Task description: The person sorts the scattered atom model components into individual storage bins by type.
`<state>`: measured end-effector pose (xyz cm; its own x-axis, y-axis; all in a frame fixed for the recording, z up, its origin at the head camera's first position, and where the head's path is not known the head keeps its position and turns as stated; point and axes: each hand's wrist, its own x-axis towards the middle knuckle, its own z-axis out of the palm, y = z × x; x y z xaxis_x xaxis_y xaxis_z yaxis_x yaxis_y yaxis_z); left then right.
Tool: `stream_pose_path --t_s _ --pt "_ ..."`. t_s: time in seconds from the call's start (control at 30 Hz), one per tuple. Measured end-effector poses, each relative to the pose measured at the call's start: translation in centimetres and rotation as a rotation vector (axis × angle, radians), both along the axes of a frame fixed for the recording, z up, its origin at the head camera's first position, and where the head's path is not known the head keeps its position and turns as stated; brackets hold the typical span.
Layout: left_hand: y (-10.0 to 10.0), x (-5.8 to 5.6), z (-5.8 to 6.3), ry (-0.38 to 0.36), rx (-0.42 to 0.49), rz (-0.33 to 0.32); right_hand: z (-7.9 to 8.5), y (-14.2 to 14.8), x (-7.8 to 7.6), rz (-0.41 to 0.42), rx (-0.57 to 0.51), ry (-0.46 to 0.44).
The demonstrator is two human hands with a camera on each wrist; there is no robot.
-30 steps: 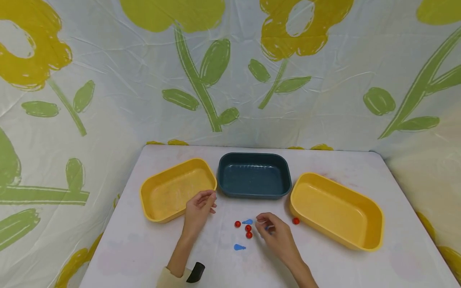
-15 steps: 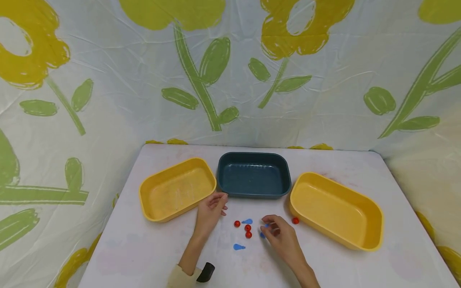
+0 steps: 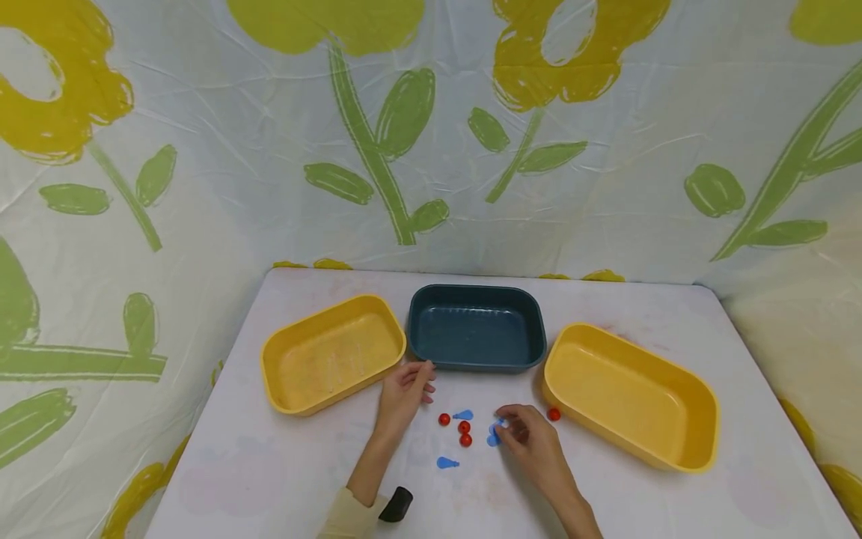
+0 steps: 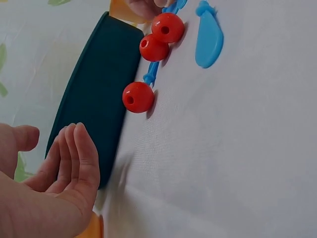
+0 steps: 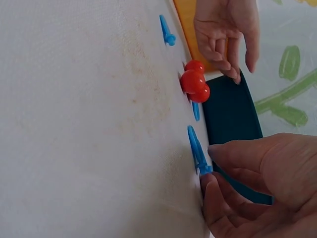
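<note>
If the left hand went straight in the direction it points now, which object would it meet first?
Most likely the dark tray: in the head view, the left hand points toward its near side. Depth is unclear, though, so it might pass above.

A makeshift, booth-like workspace, judging by creased flower-print sheeting (image 3: 458, 232) around three sides of a white-covered table (image 3: 269, 464).

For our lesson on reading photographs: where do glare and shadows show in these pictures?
Head view: glare inside the dark tray; left wrist view: highlights on the red beads, soft shadows beside them on the tabletop; right wrist view: small highlights on the red beads, the tabletop darker near the right hand.
</note>
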<state>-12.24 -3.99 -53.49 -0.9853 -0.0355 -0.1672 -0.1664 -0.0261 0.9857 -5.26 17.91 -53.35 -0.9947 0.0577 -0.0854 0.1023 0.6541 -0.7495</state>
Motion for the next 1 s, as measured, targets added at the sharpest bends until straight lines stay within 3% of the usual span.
stream_pose_path --t_s 0.37,0.77,1.0 --pt "0.5 -0.9 0.1 -0.048 -0.008 0.048 0.2 0.5 -0.6 0.059 0.023 -0.035" --pt "0.2 -1.2 0.4 -0.109 0.087 0.029 0.5 0.6 -1.0 0.125 0.095 -0.049" --pt "0.1 -0.4 3.1 -0.112 0.083 0.020 0.6 0.8 -1.2 0.180 0.091 -0.060"
